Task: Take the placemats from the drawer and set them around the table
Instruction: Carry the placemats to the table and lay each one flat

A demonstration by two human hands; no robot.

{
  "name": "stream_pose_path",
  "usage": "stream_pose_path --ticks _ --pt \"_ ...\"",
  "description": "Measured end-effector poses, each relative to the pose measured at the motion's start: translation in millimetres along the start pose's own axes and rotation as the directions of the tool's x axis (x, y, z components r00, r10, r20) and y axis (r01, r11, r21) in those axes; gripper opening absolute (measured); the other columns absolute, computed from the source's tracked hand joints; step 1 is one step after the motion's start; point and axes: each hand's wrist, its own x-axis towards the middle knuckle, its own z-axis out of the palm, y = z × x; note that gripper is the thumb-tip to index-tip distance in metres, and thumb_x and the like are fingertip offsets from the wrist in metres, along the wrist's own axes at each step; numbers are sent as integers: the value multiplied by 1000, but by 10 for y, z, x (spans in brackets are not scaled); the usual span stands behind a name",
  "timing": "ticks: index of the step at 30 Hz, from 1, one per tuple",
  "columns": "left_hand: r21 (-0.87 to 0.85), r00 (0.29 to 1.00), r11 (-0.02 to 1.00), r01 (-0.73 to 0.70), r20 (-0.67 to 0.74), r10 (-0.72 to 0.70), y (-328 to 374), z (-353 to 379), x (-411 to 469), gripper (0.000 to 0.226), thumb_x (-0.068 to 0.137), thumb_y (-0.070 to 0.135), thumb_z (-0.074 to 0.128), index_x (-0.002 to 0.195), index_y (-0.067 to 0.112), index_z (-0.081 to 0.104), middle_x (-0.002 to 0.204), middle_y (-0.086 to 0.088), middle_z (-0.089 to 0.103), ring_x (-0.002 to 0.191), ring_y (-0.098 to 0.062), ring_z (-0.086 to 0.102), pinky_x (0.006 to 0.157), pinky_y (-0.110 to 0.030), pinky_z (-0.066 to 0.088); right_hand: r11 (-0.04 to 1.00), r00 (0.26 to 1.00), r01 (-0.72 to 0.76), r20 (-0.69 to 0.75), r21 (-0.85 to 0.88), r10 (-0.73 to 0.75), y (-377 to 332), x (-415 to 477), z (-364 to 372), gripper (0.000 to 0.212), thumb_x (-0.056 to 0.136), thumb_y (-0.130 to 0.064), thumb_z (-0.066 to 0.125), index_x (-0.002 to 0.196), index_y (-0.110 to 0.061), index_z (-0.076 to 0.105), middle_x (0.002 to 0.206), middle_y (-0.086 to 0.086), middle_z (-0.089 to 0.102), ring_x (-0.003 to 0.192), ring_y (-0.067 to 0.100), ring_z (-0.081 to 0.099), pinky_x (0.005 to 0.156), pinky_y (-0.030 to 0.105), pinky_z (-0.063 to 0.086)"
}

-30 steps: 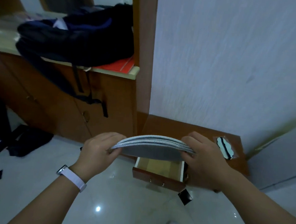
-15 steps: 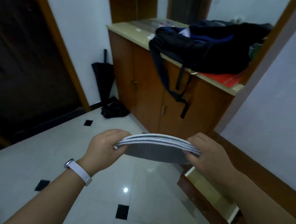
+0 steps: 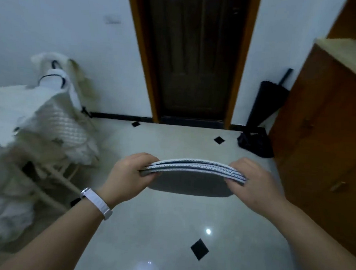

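Now the left hand [image 3: 126,173] and right hand [image 3: 253,182] each pinch one side of the mats [image 3: 191,171], up over the floor [image 3: 166,229]. They are round, grey below, white-edged and bowed. Before, the cabinet [image 3: 325,124] was ahead; now a door [image 3: 197,52] is.

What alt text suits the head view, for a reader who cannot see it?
The left hand and right hand grip opposite edges of a bowed stack of placemats above a pale tiled floor. A dark door stands ahead, a wooden cabinet at right, a blurred white-draped table at left.
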Motion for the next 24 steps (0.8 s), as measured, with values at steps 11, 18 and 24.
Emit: stream_pose_path --ticks 11,18,24 --pt "79 911 919 385 -188 -366 -1372 -1406 -1138 22 72 31 75 90 34 62 81 21 60 72 3 57 64 -14 43 930 912 341 191 137 -363 -1662 1488 1277 10 81 -23 72 86 -27 64 75 -11 52 68 8 49 56 26 42" --pt "101 853 862 497 -238 -464 -2521 -2387 -1624 18 73 40 69 87 29 67 77 17 63 73 2 59 64 -19 47 893 844 385 303 233 -443 -2955 2423 2253 13 82 -25 71 85 -33 61 78 -12 54 73 7 53 63 32 49" --pt "118 807 818 563 -291 -514 -3310 -3183 -1803 16 75 35 70 90 32 67 79 16 64 73 -2 60 64 -26 49 864 808 401 327 303 -490 -3887 3115 2925 10 82 -27 72 88 -29 64 79 -10 56 72 6 54 63 32 49"
